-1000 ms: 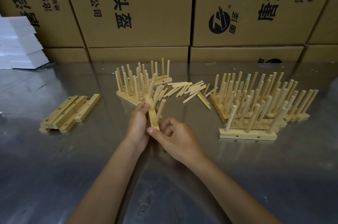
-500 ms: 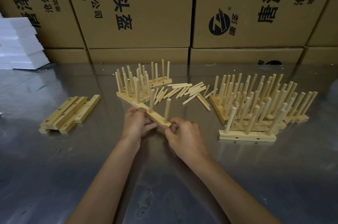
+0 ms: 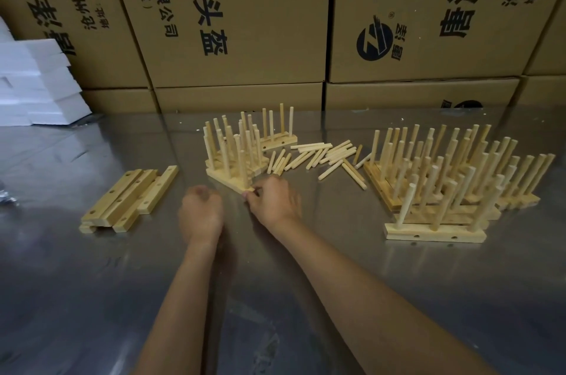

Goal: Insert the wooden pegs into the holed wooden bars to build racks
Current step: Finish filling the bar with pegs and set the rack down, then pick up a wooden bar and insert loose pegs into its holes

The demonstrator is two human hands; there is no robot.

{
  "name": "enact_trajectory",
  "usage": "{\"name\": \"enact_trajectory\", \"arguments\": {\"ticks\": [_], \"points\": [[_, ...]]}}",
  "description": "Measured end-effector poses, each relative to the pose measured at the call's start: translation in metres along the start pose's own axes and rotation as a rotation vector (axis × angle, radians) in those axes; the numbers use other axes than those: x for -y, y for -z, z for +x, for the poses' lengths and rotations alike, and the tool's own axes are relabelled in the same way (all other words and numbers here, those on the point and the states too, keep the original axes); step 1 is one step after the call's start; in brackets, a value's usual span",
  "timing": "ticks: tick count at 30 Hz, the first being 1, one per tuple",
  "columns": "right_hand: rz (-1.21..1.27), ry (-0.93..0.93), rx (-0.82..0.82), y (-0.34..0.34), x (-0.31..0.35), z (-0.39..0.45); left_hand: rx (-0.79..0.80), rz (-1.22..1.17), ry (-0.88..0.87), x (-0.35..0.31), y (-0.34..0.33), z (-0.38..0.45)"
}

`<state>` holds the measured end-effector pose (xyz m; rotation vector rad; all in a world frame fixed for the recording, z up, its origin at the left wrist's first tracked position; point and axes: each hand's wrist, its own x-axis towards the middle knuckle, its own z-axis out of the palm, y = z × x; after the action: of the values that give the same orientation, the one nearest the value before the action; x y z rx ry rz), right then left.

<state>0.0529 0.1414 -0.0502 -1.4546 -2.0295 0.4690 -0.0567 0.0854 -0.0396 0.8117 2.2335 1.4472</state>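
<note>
Right hand (image 3: 275,200) pinches the near end of a pegged rack (image 3: 234,181) on the table (image 3: 92,282) beside the left rack cluster; left hand (image 3: 200,209), blurred, hovers curled, holding nothing.

Two bare forearms are seen, entering from the lower edge of the view. No sleeve, watch, ring or glove is worn on either. The left hand (image 3: 200,211) is shown from the back and is slightly blurred. The right hand (image 3: 275,201) is likewise seen from the back, its knuckles uppermost.
</note>
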Motion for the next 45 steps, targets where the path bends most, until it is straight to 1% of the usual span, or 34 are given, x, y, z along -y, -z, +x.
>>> {"name": "enact_trajectory", "arguments": {"ticks": [3,5,6,8,11,12,14,17,19,20,21,22,23,24,25,28,30,33,36,38,41,45], "points": [[-0.048,-0.033,-0.062,-0.010,0.004,0.011,-0.150,0.170,-0.150,0.003,0.005,0.003],[-0.081,-0.034,-0.103,-0.014,0.004,0.017,-0.201,0.287,-0.230,0.006,0.009,0.010],[-0.094,-0.036,-0.114,-0.015,0.003,0.019,-0.199,0.366,-0.254,0.009,0.010,0.013],[-0.121,-0.039,-0.126,-0.017,0.002,0.024,-0.148,0.520,-0.247,0.013,0.013,0.021],[-0.125,-0.064,-0.127,-0.018,-0.001,0.032,-0.057,0.653,-0.170,0.018,0.013,0.027],[-0.113,-0.075,-0.124,-0.018,-0.001,0.034,-0.057,0.680,-0.160,0.019,0.013,0.027],[-0.089,-0.085,-0.125,-0.018,-0.003,0.037,-0.111,0.720,-0.173,0.017,0.013,0.025],[-0.037,-0.082,-0.108,-0.018,-0.006,0.037,-0.221,0.702,-0.185,0.009,0.013,0.019],[0.061,-0.093,-0.102,-0.016,-0.008,0.035,-0.252,0.679,-0.163,0.008,0.014,0.016],[0.141,-0.104,-0.130,-0.014,-0.009,0.034,-0.256,0.682,-0.143,0.008,0.015,0.016],[0.212,-0.114,-0.193,-0.012,-0.010,0.033,-0.252,0.684,-0.120,0.009,0.015,0.016],[0.233,-0.118,-0.279,-0.010,-0.011,0.031,-0.241,0.682,-0.097,0.010,0.016,0.016],[0.188,-0.118,-0.353,-0.009,-0.012,0.030,-0.229,0.681,-0.083,0.011,0.017,0.017],[0.119,-0.122,-0.385,-0.008,-0.014,0.029,-0.215,0.682,-0.081,0.011,0.018,0.017],[0.061,-0.130,-0.357,-0.007,-0.016,0.028,-0.200,0.681,-0.090,0.011,0.018,0.016],[0.006,-0.139,-0.101,-0.006,-0.020,0.026,-0.118,0.674,-0.116,0.007,0.018,0.013],[-0.018,-0.122,0.016,-0.005,-0.025,0.029,-0.050,0.692,-0.113,0.003,0.015,0.010],[-0.160,-0.074,0.100,0.006,-0.038,0.037,0.064,0.748,-0.171,-0.003,0.008,-0.001],[-0.303,0.030,0.153,0.019,-0.055,0.041,0.130,0.657,-0.266,-0.006,0.002,-0.012],[-0.280,0.074,0.136,0.022,-0.060,0.038,0.144,0.595,-0.317,-0.007,0.000,-0.015],[-0.219,0.111,0.001,0.022,-0.059,0.027,0.118,0.525,-0.368,-0.010,-0.003,-0.018],[-0.260,0.152,-0.105,0.030,-0.059,0.006,0.148,0.406,-0.404,-0.013,-0.005,-0.021]]}}
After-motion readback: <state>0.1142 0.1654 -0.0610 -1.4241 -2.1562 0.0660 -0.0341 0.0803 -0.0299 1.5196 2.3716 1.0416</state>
